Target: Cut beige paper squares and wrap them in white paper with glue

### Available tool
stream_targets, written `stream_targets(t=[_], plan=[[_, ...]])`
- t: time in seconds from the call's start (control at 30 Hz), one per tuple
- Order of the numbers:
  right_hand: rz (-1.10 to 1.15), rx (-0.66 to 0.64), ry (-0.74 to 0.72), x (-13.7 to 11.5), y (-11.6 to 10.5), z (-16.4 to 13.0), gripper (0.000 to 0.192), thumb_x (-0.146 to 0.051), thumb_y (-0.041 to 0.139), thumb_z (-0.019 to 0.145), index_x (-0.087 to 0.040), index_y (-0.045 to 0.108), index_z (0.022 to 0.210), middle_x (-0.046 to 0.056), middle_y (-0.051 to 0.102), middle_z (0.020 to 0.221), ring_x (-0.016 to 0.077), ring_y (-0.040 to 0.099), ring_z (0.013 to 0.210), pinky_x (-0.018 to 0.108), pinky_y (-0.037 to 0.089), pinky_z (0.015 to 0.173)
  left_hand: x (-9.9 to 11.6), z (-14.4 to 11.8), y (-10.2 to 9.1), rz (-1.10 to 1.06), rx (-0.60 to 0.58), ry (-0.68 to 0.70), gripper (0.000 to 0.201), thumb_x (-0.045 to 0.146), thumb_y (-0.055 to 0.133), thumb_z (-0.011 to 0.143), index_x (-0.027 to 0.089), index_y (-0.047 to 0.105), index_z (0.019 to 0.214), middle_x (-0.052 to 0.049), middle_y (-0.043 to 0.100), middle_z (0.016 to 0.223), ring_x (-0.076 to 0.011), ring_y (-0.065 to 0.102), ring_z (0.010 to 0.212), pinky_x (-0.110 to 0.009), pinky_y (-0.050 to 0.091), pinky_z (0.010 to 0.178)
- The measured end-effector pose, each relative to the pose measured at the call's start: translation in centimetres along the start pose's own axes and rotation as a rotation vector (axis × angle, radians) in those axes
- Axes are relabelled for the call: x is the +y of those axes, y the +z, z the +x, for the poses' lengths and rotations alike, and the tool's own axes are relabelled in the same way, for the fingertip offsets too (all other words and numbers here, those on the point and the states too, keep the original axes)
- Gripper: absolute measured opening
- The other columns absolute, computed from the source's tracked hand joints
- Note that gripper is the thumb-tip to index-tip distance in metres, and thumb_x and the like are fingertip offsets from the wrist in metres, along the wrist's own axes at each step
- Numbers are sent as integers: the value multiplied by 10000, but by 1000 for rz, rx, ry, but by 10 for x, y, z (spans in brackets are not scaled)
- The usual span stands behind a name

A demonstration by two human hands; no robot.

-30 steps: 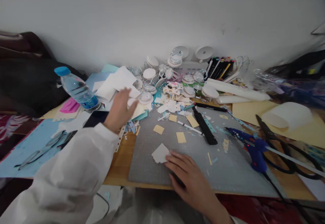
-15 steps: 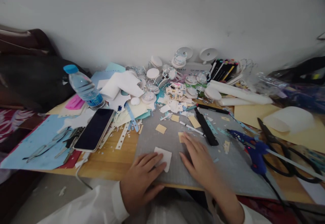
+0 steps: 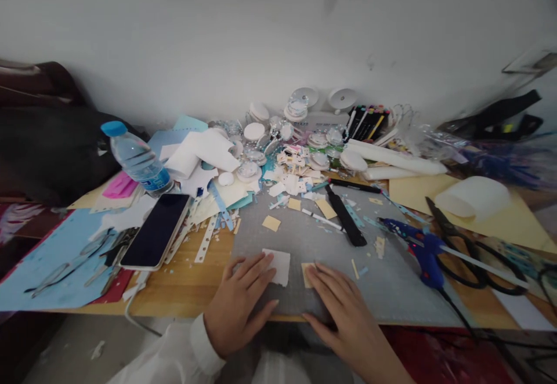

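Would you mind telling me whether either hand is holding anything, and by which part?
Nothing is gripped. The left hand lies flat with fingertips on the white paper square's left edge; the right hand presses fingertips on the tan square.

A plain white wall (image 3: 270, 30) closes the scene at the rear, evenly lit, with faint grey scuff marks. A wooden table (image 3: 187, 282) stands directly against this wall; its front edge runs across the lower part of the view. Dark brown upholstered furniture (image 3: 39, 134) sits at the left, beside the table end. A grey floor (image 3: 65, 349) with scattered white scraps shows below the table's front edge at lower left.
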State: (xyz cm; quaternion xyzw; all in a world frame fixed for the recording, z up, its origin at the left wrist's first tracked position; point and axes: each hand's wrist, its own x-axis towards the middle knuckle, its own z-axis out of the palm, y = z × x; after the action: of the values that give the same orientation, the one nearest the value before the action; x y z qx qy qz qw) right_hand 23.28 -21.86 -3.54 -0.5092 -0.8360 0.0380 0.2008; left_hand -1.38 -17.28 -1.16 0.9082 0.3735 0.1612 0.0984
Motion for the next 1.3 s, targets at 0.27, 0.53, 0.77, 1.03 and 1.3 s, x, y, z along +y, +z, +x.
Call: stream_targets(t=[0.27, 0.53, 0.77, 1.03, 1.3], plan=[[132, 0, -94, -4, -19, -6, 246, -235, 553, 884, -243, 628, 1119, 48, 702, 1024, 200, 658, 969, 316, 559, 822, -8, -6, 1, -109, 51, -24, 354, 287, 548, 857, 228, 568, 1206, -76, 599, 1283, -263, 534, 1165, -449, 351, 981], [351, 231, 218, -16, -24, 29, 159, -177, 517, 887, -254, 656, 882, 45, 634, 974, 167, 624, 911, 257, 532, 753, -19, -2, -7, -338, 36, -73, 370, 227, 532, 880, 224, 536, 1250, -101, 517, 1358, -288, 438, 1253, -493, 349, 1021], [623, 123, 111, -51, -23, 108, 171, -218, 493, 917, -244, 647, 848, 40, 587, 969, 152, 587, 899, 255, 501, 756, -35, 18, -41, -1336, -125, -315, 240, 384, 594, 860, 209, 662, 1009, -56, 658, 935, -182, 605, 869, -299, 484, 796], [679, 44, 14, -62, -19, 120, 194, -218, 466, 933, -253, 655, 951, 47, 604, 1031, 160, 577, 999, 277, 500, 831, -49, 23, -47, -1848, -420, -438, 273, 376, 764, 710, 198, 705, 909, -1, 630, 807, -117, 572, 767, -224, 417, 739], [361, 569, 340, -20, -21, 71, 199, -151, 494, 875, -236, 662, 940, 40, 652, 908, 199, 615, 844, 335, 485, 739, -54, 24, -45, -2070, -254, -606, 368, 278, 836, 639, 165, 703, 963, -45, 681, 900, -108, 614, 792, -203, 442, 747]])
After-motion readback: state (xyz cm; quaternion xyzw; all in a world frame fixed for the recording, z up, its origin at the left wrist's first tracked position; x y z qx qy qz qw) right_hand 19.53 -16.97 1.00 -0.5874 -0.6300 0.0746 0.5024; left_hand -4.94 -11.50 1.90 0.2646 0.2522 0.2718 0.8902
